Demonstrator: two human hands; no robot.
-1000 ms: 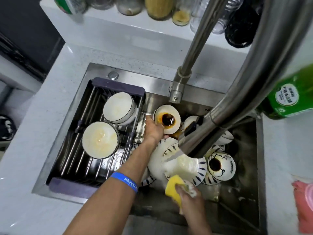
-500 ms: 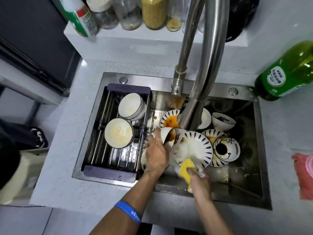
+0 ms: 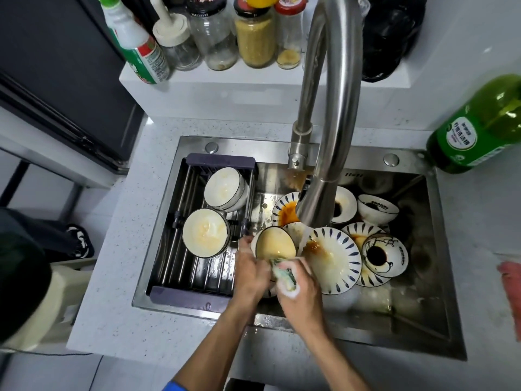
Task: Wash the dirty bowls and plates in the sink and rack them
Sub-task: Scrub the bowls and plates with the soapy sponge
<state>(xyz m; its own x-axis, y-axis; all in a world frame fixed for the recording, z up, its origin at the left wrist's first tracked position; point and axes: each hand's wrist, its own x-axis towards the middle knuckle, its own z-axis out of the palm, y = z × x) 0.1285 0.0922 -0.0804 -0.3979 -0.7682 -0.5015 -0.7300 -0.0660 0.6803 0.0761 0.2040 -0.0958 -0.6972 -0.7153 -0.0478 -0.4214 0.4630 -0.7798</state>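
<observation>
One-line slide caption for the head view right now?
Left hand tilts a bowl under the faucet; right hand scrubs with a sponge.

- A home kitchen: a steel sink (image 3: 439,320) set in a speckled white counter (image 3: 118,292), tall faucet (image 3: 332,108) at 12 o'clock.
- Jars of dry goods (image 3: 255,38) on a ledge at 11 o'clock.
- Green detergent bottle (image 3: 479,128) at 2 o'clock.
- Dirty plates (image 3: 335,258) pile in the basin.

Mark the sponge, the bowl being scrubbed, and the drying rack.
sponge (image 3: 284,273), head view, its green scouring side.
bowl being scrubbed (image 3: 275,244), head view, its inner wall.
drying rack (image 3: 221,160), head view, its far purple end bar.
</observation>
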